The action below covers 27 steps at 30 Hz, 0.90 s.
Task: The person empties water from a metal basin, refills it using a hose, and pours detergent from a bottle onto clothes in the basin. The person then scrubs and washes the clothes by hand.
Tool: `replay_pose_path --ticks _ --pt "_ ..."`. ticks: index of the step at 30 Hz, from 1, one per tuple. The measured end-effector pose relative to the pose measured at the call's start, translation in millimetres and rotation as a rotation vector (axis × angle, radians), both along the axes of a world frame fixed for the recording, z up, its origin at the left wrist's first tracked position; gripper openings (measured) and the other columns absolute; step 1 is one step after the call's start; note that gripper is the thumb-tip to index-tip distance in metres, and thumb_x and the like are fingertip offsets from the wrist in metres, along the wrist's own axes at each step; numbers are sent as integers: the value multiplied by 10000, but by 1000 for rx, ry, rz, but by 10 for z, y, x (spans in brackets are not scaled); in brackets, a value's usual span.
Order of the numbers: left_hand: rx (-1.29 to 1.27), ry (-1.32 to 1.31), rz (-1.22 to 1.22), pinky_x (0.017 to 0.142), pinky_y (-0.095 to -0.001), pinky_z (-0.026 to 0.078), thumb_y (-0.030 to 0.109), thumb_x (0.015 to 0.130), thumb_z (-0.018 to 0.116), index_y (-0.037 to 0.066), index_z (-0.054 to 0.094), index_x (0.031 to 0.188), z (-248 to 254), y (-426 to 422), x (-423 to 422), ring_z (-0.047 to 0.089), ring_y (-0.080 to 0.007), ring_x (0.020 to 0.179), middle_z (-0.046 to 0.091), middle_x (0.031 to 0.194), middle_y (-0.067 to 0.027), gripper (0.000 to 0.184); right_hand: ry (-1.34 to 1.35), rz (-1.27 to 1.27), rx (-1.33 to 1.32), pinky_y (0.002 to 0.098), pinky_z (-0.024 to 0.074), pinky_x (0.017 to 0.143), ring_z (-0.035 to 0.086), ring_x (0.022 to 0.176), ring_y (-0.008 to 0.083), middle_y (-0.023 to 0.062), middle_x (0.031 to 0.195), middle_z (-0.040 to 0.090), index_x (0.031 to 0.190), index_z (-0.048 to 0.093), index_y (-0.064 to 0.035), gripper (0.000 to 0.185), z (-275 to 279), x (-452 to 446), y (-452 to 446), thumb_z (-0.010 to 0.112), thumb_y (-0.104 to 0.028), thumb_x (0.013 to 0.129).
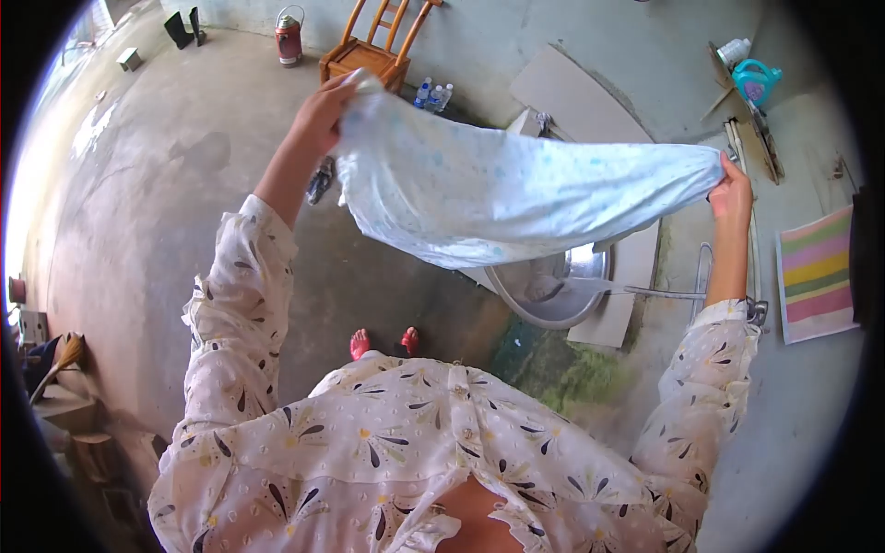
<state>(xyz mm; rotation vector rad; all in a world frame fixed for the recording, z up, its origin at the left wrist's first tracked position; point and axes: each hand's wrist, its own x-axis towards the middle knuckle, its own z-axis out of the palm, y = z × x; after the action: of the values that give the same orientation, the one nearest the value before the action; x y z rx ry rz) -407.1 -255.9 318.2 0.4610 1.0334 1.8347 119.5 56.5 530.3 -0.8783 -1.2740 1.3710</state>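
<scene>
A pale blue-and-white patterned cloth [498, 189] is stretched in the air between my two hands, sagging in the middle. My left hand [327, 111] grips its upper left corner, fingers closed round the fabric. At the other end, my right hand [730, 189] pinches the right corner near the wall. Below the cloth's right half is a round metal basin [548, 309], partly hidden by the fabric, with some water and something greyish inside. A faucet spout [659, 293] reaches from the right over the basin.
A wooden chair [373, 55], a red thermos [289, 39] and plastic bottles [431, 95] stand along the far wall. Dark boots [184, 29] are at the back left. A teal jug [756, 83] sits at upper right, above a striped cloth [818, 275]. The concrete floor is wet and mossy below the basin.
</scene>
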Motion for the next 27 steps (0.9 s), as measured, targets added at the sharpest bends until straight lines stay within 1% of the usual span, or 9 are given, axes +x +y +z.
replay_pose_path --ticks 3,7,10,13,15,20,23,24,27 --pt "149 -6 -186 815 -343 500 201 943 446 118 322 1382 574 89 477 598 -186 931 585 1098 -88 464 5 185 -96 367 428 878 575 969 264 165 1010 599 1030 541 60 300 64 -514 -576 585 -191 871" --pt "348 -155 -565 933 -422 427 444 929 431 125 232 1418 1561 69 1223 516 -344 1093 430 1324 -154 617 -14 433 -2 357 403 893 569 987 234 148 1033 602 1060 531 37 388 176 -1138 -1185 586 -301 876" --pt "437 -281 -693 899 -419 425 410 936 428 245 112 1436 1949 278 1593 510 -360 1085 266 1400 -209 614 -103 564 121 328 390 885 560 958 187 108 1022 592 1094 516 2 466 249 -1500 -1554 603 -390 857" --pt "420 -211 -657 903 -410 381 452 927 433 243 242 1395 2161 424 2059 466 -319 1094 233 1434 -135 548 -152 498 126 285 417 813 548 847 146 63 955 573 1087 517 3 410 302 -1709 -1773 614 -325 861" --pt "435 0 -635 974 -398 338 453 932 434 227 153 1455 2230 361 2296 415 -252 1152 260 1445 -72 636 -212 323 102 257 427 772 536 804 125 47 921 564 1064 527 9 337 365 -1722 -1820 605 -257 872" --pt "452 1030 -233 988 -343 369 239 897 567 99 443 1322 1975 165 2468 435 -178 1199 442 1333 -138 464 -88 213 212 259 443 780 555 836 143 73 941 581 982 563 22 151 81 -1608 -1648 514 -83 885" --pt "357 1080 -208 893 -342 456 109 858 597 48 581 1148 1675 -175 2370 571 -190 1026 589 1131 -142 297 180 172 16 296 447 843 569 901 184 96 971 587 997 560 18 164 106 -1654 -1591 456 -53 892" --pt "272 804 -81 791 -318 497 18 819 608 28 634 996 1432 -235 2372 632 -216 855 649 942 -111 179 189 199 19 301 448 843 570 907 189 100 975 589 1001 559 18 170 133 -1656 -1606 455 -64 895" --pt "-237 1003 92 657 -328 481 128 769 635 26 585 896 584 -398 2097 612 -235 711 614 790 -117 170 216 293 11 320 453 847 574 932 209 104 985 597 1010 563 15 204 155 -1637 -1584 450 -120 908"
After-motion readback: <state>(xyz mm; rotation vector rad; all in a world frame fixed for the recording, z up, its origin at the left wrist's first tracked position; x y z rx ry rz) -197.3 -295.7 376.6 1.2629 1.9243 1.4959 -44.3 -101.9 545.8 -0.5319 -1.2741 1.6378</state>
